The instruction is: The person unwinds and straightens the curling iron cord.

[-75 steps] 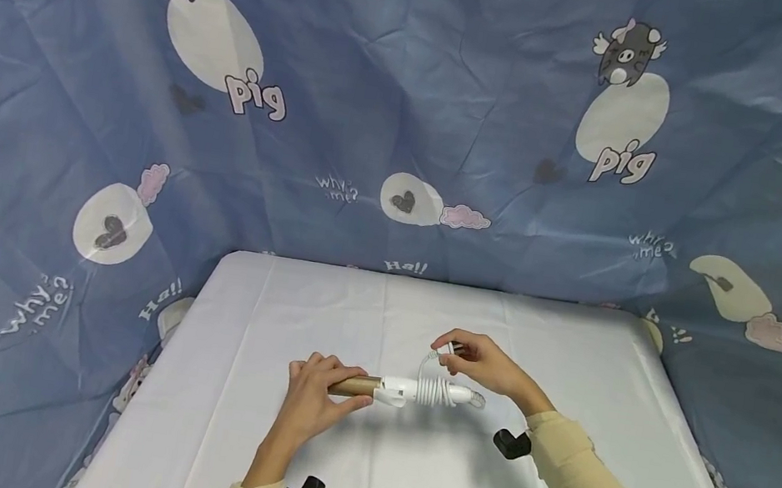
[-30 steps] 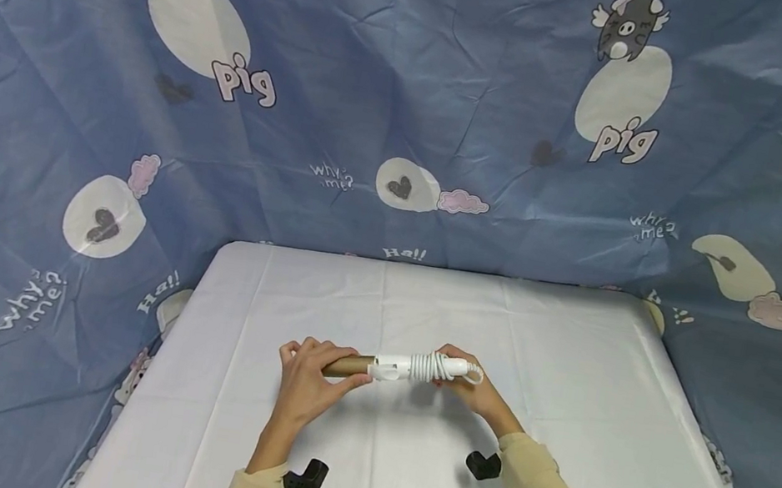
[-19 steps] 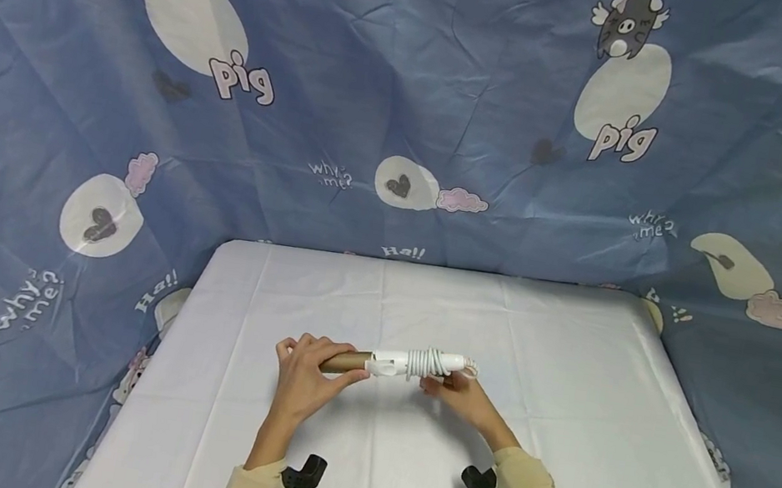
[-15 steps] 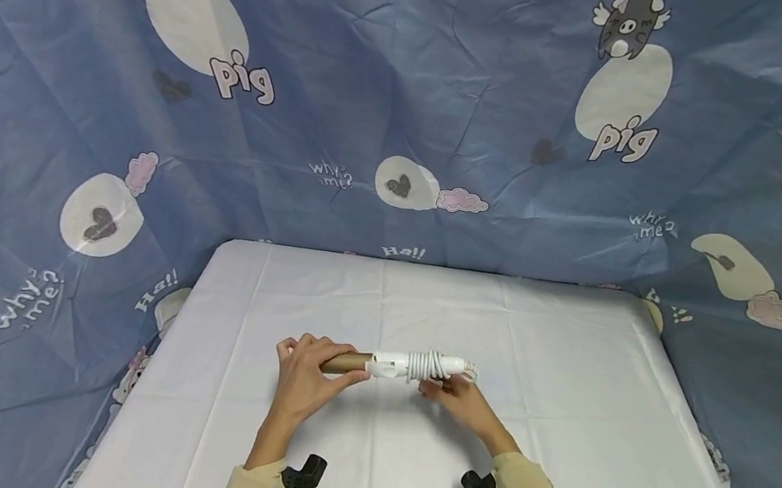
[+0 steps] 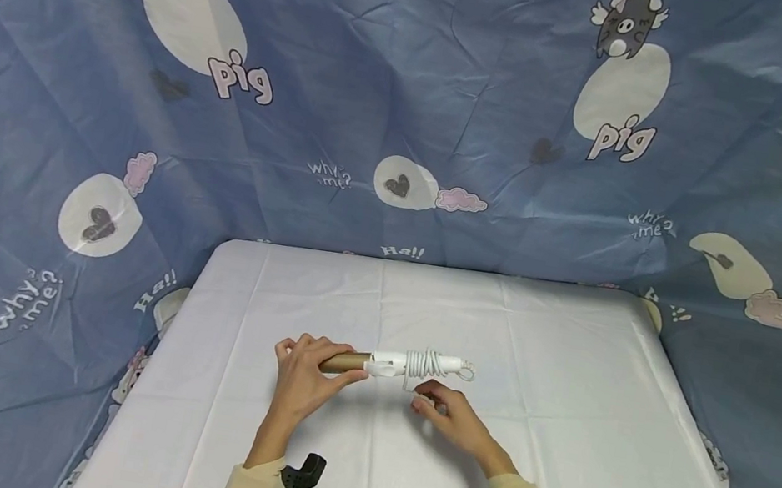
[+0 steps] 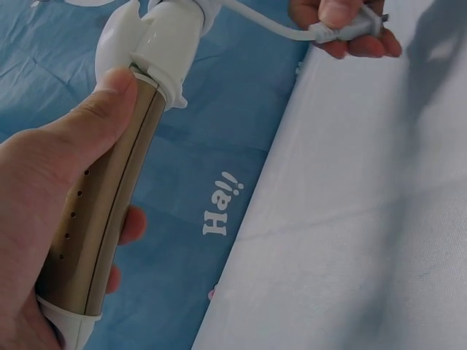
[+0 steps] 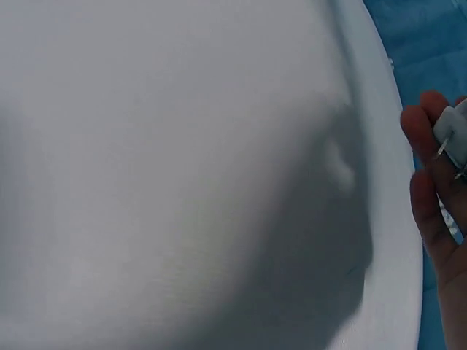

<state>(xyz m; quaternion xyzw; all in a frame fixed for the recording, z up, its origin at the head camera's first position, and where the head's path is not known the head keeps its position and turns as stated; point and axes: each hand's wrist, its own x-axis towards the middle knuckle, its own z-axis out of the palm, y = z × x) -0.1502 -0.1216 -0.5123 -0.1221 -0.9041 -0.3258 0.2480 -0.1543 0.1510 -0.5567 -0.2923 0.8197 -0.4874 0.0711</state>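
Note:
A hair curling iron point(image 5: 386, 364) with a gold barrel and white handle is held level above the table. My left hand point(image 5: 303, 374) grips its gold barrel point(image 6: 98, 211), thumb along the top near the white clamp lever point(image 6: 117, 36). Coils of white cord point(image 5: 425, 363) wrap the handle, with a small loop at its right end. On the near side of the handle, my right hand point(image 5: 455, 422) pinches the plug point(image 6: 357, 28) between thumb and fingers. A short stretch of cord runs from the coils to that plug. Metal prongs point(image 7: 442, 148) show in the right wrist view.
Beneath both hands is a table point(image 5: 324, 285) under a white cloth. A blue printed curtain point(image 5: 322, 99) hangs behind it and along both sides. Black mounts point(image 5: 304, 473) sit at the wrists.
My right hand has carried the plug from the far side of the handle, down beneath it, and out to the near side. The left hand keeps its grip on the barrel.

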